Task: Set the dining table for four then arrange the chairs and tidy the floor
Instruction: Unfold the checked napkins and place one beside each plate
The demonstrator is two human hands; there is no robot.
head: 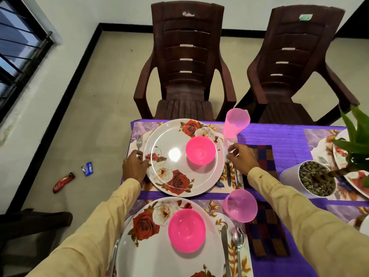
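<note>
The far plate (183, 156), white with red and cream roses, lies on its placemat and carries a pink bowl (200, 150) right of centre. My left hand (134, 166) rests loosely curled against the plate's left rim, gripping nothing. My right hand (242, 158), just right of the plate, pinches the knife (228, 172) top with nearly closed fingers.

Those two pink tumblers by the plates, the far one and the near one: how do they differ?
The far tumbler stands at the table's far edge, close to a chair; the near tumbler stands between the two place settings. The far tumbler shows its tall side wall; the near tumbler is seen almost straight down its mouth. The far tumbler sits on a floral placemat; the near tumbler overlaps a dark checked napkin. Both are translucent pink, upright and look empty.
</note>
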